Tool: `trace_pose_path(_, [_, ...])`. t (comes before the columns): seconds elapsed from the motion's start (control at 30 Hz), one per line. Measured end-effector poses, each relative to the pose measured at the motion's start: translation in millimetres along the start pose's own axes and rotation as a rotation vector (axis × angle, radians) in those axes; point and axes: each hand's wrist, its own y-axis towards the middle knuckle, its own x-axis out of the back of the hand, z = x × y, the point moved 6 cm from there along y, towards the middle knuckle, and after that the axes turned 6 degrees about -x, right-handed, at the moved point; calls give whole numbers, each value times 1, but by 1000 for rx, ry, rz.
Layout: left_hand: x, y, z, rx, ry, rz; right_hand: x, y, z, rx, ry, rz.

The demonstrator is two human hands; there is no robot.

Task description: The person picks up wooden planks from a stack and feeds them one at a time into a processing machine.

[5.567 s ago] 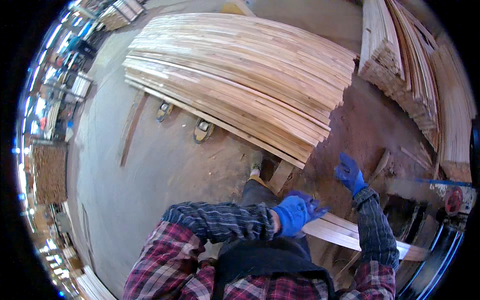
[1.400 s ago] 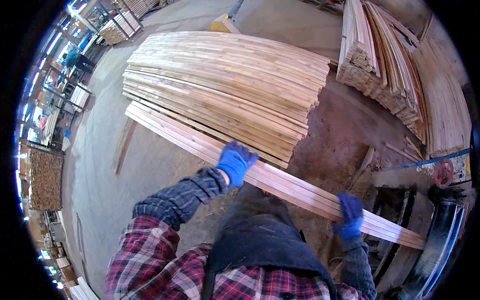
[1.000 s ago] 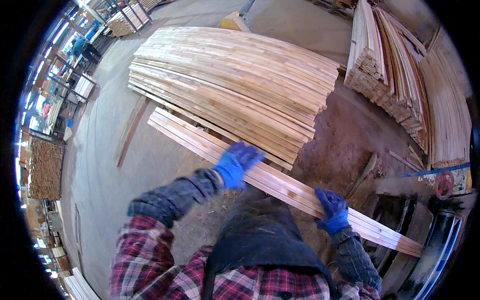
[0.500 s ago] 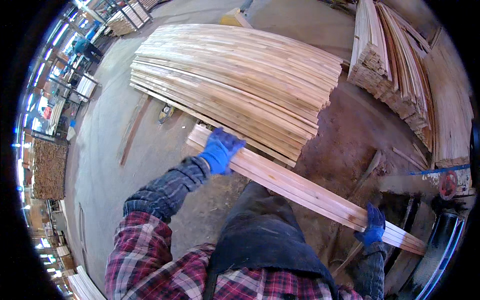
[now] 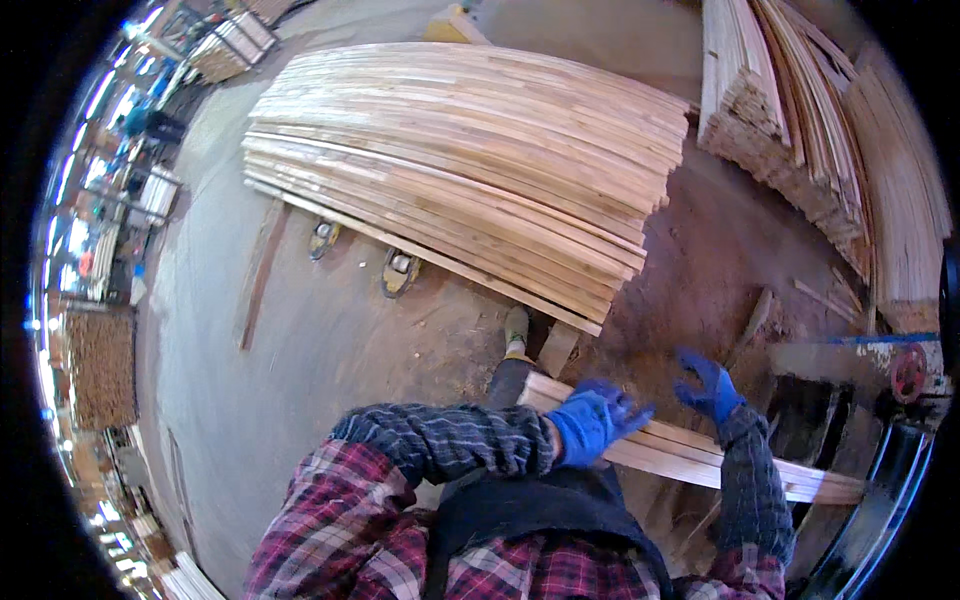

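A few narrow wooden boards lie together in front of my body, their right ends against the machine at the right. My left hand, in a blue glove, is over the boards near their left end. Its fingers are stretched out, not wrapped round the wood. Further right, my right hand, gloved in blue too, is raised just beyond the boards with its fingers spread and nothing in it. Part of the boards is hidden behind my right forearm.
A wide stack of boards stands ahead, with a wood block at its near corner. More lumber is piled at the far right. The machine has a red handwheel. Another person is far left.
The boards have swung toward my body and slid right, away from the stack. My left hand has moved right along them and loosened. My right hand has let go and lifted.
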Motion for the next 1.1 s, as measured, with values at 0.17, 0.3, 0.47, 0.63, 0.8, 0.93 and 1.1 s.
trace_pose_path(0.17, [28, 38, 57, -138, -522, 203, -40, 110, -81, 113, -106, -17])
trace_pose_path(0.3, [-16, 24, 225, 270, -897, -25, -107, 189, -137, -375, 976, 29])
trace_pose_path(0.47, [-181, -53, 471, 748, -1453, -324, -185, 265, -247, -385, 580, -5])
trace_pose_path(0.63, [-179, -76, 659, 574, -214, -377, -228, 326, -292, -522, 1664, -8])
trace_pose_path(0.8, [-208, -150, 830, 886, -299, -568, -208, 411, -330, -808, 1597, -612])
trace_pose_path(0.93, [-186, -111, 856, 985, -710, -737, -167, 430, -322, -836, 761, -500])
trace_pose_path(1.1, [-144, -138, 823, 908, -267, -889, -170, 463, -333, -861, 638, -484])
